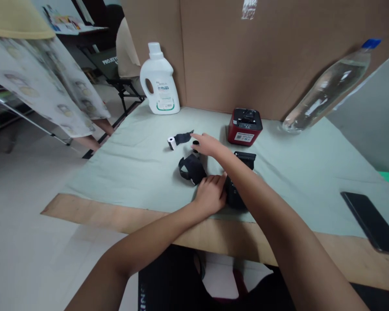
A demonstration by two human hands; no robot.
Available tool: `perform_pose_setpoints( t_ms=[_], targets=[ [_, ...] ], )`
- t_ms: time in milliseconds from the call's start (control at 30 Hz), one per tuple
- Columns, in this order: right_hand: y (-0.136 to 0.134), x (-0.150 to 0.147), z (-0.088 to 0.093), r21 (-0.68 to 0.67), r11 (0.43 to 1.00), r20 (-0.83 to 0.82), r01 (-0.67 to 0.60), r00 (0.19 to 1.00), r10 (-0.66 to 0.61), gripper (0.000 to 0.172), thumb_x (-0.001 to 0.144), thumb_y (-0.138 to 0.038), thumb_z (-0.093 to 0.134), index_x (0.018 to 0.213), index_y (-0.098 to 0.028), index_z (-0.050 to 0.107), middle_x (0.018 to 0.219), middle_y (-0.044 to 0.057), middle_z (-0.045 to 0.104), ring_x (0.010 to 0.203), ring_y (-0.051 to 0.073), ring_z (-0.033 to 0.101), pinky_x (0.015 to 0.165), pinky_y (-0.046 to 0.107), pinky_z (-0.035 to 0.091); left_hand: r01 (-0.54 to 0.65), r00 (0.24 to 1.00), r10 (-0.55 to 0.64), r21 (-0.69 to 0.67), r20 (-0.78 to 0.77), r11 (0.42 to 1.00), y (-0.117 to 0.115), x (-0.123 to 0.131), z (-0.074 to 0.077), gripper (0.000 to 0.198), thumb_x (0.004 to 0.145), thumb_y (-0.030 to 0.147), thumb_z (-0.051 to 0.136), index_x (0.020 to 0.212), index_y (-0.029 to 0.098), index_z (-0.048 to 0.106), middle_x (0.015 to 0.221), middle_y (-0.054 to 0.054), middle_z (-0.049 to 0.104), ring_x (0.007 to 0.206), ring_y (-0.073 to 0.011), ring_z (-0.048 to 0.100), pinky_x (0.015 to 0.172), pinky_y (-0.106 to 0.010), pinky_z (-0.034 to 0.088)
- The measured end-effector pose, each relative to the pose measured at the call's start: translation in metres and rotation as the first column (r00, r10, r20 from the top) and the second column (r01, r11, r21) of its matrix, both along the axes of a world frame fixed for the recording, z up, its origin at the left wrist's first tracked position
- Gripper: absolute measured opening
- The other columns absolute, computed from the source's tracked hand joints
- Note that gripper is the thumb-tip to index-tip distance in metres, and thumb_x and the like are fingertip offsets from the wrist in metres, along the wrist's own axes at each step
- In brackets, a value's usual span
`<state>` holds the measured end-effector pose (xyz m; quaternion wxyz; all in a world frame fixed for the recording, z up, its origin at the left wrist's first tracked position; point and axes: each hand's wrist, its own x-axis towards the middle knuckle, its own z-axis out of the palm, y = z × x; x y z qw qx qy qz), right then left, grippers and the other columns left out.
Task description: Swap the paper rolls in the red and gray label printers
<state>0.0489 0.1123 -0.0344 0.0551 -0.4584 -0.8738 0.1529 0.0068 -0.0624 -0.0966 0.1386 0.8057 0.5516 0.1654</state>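
Observation:
My right hand (206,144) reaches over the middle of the cloth, its thumb and index finger around a small roll with a black end (196,144). Left of its fingertips lies a white-cored roll (171,143) with a dark strip (183,138) unwound from it. My left hand (210,195) rests palm down near the front edge, fingers laid out between a curled black strip (193,168) and a black device (235,196). The device has a raised lid (245,160); my right forearm hides part of it.
A red and black box (244,126) stands behind the device. At the back are a white detergent bottle (160,82) and a leaning clear bottle (327,90) against cardboard (214,56). A phone (372,222) lies at right. A person's patterned trousers (48,86) show at left.

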Motion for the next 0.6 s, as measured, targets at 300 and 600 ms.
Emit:
perform_pose_setpoints(
  t_ms=[300, 600],
  targets=[
    [-0.083, 0.016, 0.043, -0.261, 0.961, -0.264, -0.091, 0.964, 0.020, 0.034, 0.110, -0.039, 0.051, 0.129, -0.017, 0.069, 0.125, 0.013, 0.075, 0.105, 0.024, 0.069, 0.094, 0.032, 0.049, 0.038, 0.998, -0.039, 0.016, 0.054, 0.999, -0.012, 0.004, -0.002, 0.041, 0.096, 0.015, 0.048, 0.136, 0.013, 0.057, 0.120, -0.017, 0.074, 0.111, -0.0326, 0.072, 0.094, -0.049, 0.062],
    [-0.073, 0.039, 0.029, -0.626, 0.775, -0.141, 0.087, 0.965, -0.222, 0.025, 0.103, -0.024, 0.052, 0.103, -0.011, 0.073, 0.081, 0.010, 0.079, 0.050, 0.012, 0.044, 0.054, 0.029, 0.038, 0.090, 0.983, -0.132, 0.289, 0.129, 0.953, -0.011, 0.003, -0.017, 0.054, 0.095, 0.014, 0.051, 0.148, 0.011, 0.052, 0.137, -0.019, 0.071, 0.131, -0.0326, 0.067, 0.106, -0.048, 0.061]
  ],
)
